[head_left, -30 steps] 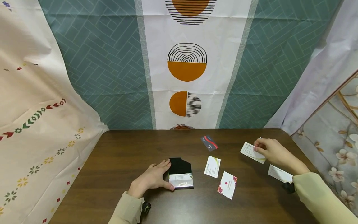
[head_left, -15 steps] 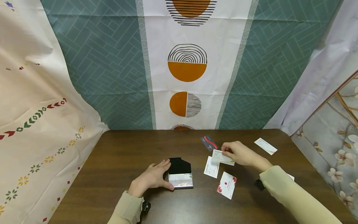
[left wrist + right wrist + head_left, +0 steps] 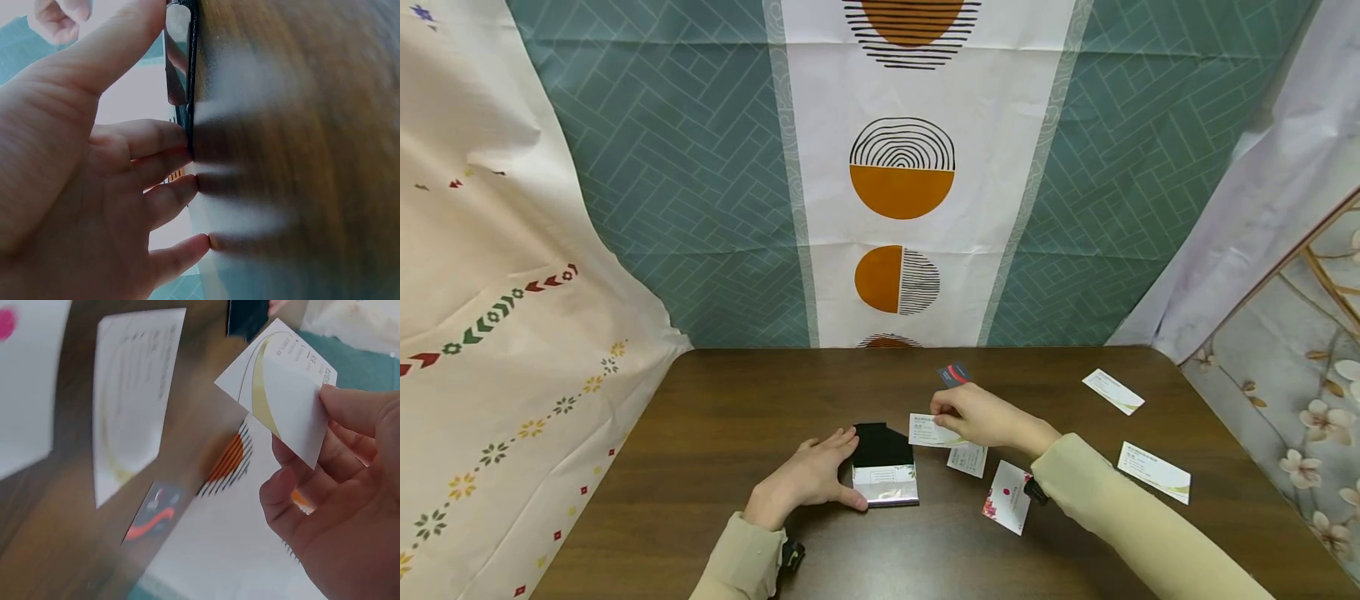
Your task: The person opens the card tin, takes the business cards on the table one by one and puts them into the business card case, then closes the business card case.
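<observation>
My right hand (image 3: 981, 417) pinches a white business card (image 3: 928, 431) by one edge, held above the table just right of the card case. In the right wrist view the held card (image 3: 284, 394) shows a gold curve and small print. The black business card case (image 3: 883, 446) lies with its flap folded back, a white printed card (image 3: 883, 475) visible in it. My left hand (image 3: 808, 475) rests at the case's left side, thumb at the near corner and fingers near the far corner. In the left wrist view those fingers (image 3: 169, 203) are spread, their tips on the table.
Another white card (image 3: 967, 461) lies partly under the held one. A red-flowered card (image 3: 1007, 498) is nearer, a dark blue card (image 3: 953, 375) farther back. Two white cards (image 3: 1112, 391) lie at the right of the brown table (image 3: 737, 392). A patterned curtain (image 3: 700, 167) hangs behind.
My right hand has carried the white card leftward from the table's right side to beside the case. The left hand and the case have stayed in place.
</observation>
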A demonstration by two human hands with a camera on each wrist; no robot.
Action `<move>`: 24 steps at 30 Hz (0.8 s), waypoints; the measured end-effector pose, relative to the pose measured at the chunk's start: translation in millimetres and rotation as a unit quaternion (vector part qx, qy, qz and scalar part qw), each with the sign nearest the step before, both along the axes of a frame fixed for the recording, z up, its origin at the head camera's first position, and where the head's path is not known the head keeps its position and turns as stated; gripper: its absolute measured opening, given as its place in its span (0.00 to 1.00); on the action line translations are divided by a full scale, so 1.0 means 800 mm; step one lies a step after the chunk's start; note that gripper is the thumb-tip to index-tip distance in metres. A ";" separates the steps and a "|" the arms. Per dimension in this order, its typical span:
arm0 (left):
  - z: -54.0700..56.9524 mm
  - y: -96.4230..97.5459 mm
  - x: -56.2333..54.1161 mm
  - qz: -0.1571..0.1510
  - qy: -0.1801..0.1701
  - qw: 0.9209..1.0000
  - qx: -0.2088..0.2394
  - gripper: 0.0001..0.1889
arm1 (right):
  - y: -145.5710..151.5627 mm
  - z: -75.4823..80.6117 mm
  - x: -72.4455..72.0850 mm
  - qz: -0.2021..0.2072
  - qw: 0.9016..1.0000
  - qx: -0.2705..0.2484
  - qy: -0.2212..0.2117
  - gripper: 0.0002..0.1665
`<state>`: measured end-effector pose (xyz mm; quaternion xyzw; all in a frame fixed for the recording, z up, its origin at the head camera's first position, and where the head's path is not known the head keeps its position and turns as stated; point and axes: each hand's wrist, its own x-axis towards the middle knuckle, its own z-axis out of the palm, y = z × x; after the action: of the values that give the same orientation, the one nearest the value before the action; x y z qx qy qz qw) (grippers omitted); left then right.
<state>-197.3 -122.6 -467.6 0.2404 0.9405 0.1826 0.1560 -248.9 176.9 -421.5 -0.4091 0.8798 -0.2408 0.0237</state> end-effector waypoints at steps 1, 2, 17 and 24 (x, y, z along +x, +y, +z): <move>-0.001 0.000 -0.001 0.000 0.000 1.000 -0.002 0.55 | -0.006 -0.001 0.000 0.004 1.000 0.002 0.002 0.08; -0.001 0.000 -0.001 0.001 0.000 1.000 -0.002 0.56 | -0.012 -0.003 0.000 0.008 1.000 0.002 0.001 0.08; 0.000 0.000 -0.001 0.004 0.001 1.000 -0.002 0.56 | -0.086 -0.029 -0.003 0.019 0.998 -0.012 -0.057 0.04; -0.004 -0.003 -0.003 0.004 0.000 1.000 0.010 0.55 | -0.100 -0.038 -0.004 0.013 0.998 -0.009 -0.065 0.04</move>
<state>-199.6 -124.9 -470.8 0.2384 0.9394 0.1928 0.1532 -252.4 96.7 -451.9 -0.4041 0.8688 -0.2746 0.0807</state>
